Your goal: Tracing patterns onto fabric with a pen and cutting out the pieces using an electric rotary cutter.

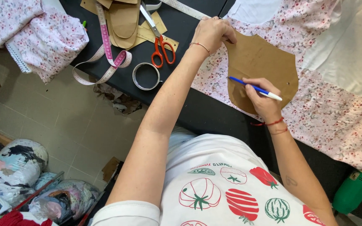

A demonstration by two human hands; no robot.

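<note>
A brown cardboard pattern piece (265,62) lies on floral fabric (340,117) spread over a black table (206,113). My left hand (212,31) presses flat on the pattern's upper left edge. My right hand (262,100) grips a blue and white pen (254,88) at the pattern's lower edge, its blue end pointing left along the outline.
Orange-handled scissors (161,46), a pink measuring tape (107,54), a metal ring (146,76) and more cardboard patterns (124,21) lie at the table's left. Folded floral fabric (38,33) hangs off the left corner. Stuffed bags (17,167) sit on the tiled floor. A green tool (355,188) is at lower right.
</note>
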